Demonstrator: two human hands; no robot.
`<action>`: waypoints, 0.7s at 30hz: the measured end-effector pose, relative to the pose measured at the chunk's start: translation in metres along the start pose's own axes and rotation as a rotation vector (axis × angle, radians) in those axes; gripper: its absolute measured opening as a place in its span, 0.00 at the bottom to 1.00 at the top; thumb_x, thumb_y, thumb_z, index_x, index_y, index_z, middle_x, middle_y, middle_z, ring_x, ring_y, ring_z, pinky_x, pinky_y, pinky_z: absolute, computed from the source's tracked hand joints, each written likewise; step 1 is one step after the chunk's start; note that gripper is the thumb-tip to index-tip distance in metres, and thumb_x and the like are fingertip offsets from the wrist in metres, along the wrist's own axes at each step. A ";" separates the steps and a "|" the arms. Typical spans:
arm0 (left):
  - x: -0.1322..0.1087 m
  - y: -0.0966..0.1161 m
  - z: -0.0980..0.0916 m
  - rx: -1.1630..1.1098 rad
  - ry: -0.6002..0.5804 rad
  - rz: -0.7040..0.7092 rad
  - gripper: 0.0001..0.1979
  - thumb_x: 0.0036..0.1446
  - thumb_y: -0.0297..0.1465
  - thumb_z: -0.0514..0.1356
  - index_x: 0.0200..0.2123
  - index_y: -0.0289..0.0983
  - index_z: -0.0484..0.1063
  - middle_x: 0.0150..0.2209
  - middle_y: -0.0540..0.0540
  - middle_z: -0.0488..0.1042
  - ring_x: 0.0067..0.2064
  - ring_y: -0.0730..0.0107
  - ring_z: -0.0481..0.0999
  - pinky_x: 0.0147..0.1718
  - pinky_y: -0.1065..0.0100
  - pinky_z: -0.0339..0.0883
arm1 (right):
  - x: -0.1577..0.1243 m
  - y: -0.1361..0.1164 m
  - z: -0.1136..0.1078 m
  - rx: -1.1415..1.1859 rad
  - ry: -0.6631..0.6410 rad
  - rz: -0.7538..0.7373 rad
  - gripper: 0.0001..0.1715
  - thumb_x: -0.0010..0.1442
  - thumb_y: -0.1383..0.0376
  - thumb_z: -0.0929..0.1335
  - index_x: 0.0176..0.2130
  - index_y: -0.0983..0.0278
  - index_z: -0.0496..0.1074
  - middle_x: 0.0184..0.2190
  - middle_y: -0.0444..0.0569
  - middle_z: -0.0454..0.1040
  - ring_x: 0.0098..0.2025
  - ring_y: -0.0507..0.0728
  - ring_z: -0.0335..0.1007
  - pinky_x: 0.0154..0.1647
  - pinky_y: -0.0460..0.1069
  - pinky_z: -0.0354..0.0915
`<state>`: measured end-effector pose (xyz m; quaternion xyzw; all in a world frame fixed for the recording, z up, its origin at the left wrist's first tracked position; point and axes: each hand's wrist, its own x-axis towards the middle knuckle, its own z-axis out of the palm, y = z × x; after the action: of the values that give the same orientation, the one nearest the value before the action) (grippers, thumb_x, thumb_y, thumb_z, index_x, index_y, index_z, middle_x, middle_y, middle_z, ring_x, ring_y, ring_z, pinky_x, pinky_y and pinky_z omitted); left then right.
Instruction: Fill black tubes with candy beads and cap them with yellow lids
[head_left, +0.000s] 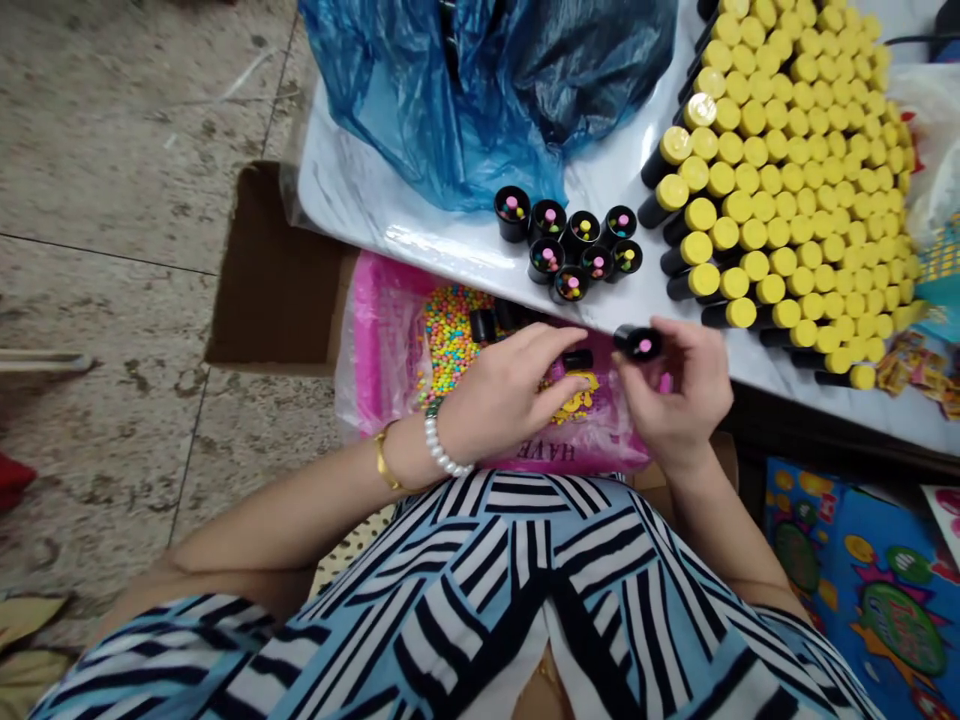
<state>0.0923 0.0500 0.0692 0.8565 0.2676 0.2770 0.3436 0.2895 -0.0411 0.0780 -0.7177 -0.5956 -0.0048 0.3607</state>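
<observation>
Between the thumb and fingers of my right hand [679, 390] is a small black cup [637, 343] with a pink piece inside, tilted toward me. My left hand [517, 385] hovers over a pink basket [367, 330], its fingers apart and nothing seen in them. In the basket lie many tiny coloured candy balls [450, 340], several black cups [483, 325] and some yellow pieces [579, 398]. Past the basket, on the table, stands a group of black cups [547, 258] holding coloured balls and a pink or yellow piece each.
Many black tubes with yellow caps [757, 200] crowd the right of the white table [405, 240]. A blue plastic bag [480, 110] lies at its back left. An open cardboard box [281, 280] stands on the floor at left. Blue printed boxes [862, 590] are at lower right.
</observation>
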 end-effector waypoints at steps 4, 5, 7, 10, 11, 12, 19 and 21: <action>0.032 0.011 0.022 -0.025 0.060 0.029 0.25 0.68 0.34 0.63 0.64 0.32 0.68 0.51 0.38 0.78 0.51 0.60 0.80 0.52 0.61 0.75 | 0.010 0.012 0.008 0.017 -0.119 0.115 0.31 0.68 0.57 0.69 0.65 0.58 0.58 0.54 0.55 0.74 0.43 0.56 0.78 0.39 0.51 0.77; 0.038 0.010 0.027 -0.012 0.063 0.019 0.24 0.68 0.33 0.62 0.64 0.32 0.68 0.51 0.38 0.78 0.52 0.60 0.79 0.53 0.60 0.75 | 0.008 0.013 0.010 0.066 -0.148 0.131 0.34 0.68 0.57 0.68 0.67 0.57 0.55 0.57 0.57 0.73 0.43 0.56 0.79 0.39 0.51 0.78; 0.047 0.005 0.037 0.017 0.062 -0.012 0.20 0.68 0.30 0.61 0.61 0.34 0.72 0.48 0.40 0.78 0.50 0.61 0.79 0.51 0.61 0.74 | -0.002 0.015 0.013 0.155 -0.141 0.159 0.39 0.68 0.56 0.68 0.70 0.56 0.49 0.63 0.61 0.69 0.45 0.57 0.80 0.39 0.52 0.79; 0.051 -0.003 0.044 0.043 0.044 -0.033 0.15 0.68 0.30 0.60 0.55 0.34 0.77 0.43 0.42 0.80 0.45 0.62 0.80 0.47 0.63 0.74 | -0.019 0.015 0.013 0.208 -0.059 0.191 0.36 0.68 0.58 0.68 0.69 0.57 0.52 0.64 0.61 0.68 0.45 0.58 0.82 0.40 0.53 0.79; 0.051 -0.004 0.045 0.049 0.043 -0.032 0.14 0.68 0.31 0.60 0.54 0.34 0.78 0.42 0.42 0.80 0.44 0.63 0.80 0.46 0.63 0.74 | -0.022 0.016 0.013 0.212 -0.049 0.195 0.34 0.68 0.58 0.68 0.68 0.57 0.55 0.62 0.60 0.69 0.45 0.57 0.82 0.40 0.52 0.79; 0.051 -0.006 0.046 0.056 0.045 -0.028 0.14 0.68 0.32 0.61 0.53 0.34 0.78 0.41 0.42 0.81 0.43 0.63 0.80 0.45 0.64 0.74 | -0.023 0.017 0.013 0.212 -0.048 0.198 0.33 0.68 0.59 0.69 0.67 0.58 0.57 0.60 0.58 0.71 0.45 0.57 0.82 0.40 0.52 0.79; 0.059 -0.011 0.049 0.095 0.037 -0.031 0.18 0.70 0.30 0.57 0.58 0.33 0.76 0.42 0.41 0.82 0.43 0.63 0.81 0.46 0.64 0.74 | 0.005 0.025 0.011 0.056 -0.107 0.164 0.29 0.69 0.55 0.68 0.65 0.60 0.64 0.57 0.56 0.74 0.28 0.50 0.74 0.32 0.49 0.74; 0.059 -0.011 0.051 0.111 0.037 -0.033 0.20 0.71 0.30 0.54 0.61 0.32 0.74 0.42 0.40 0.82 0.43 0.64 0.82 0.46 0.64 0.74 | 0.011 0.027 0.011 -0.008 -0.107 0.152 0.26 0.70 0.55 0.67 0.63 0.60 0.66 0.55 0.55 0.76 0.25 0.49 0.70 0.33 0.49 0.75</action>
<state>0.1645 0.0728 0.0478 0.8645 0.3028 0.2717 0.2951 0.3114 -0.0265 0.0604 -0.7616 -0.5578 0.0584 0.3247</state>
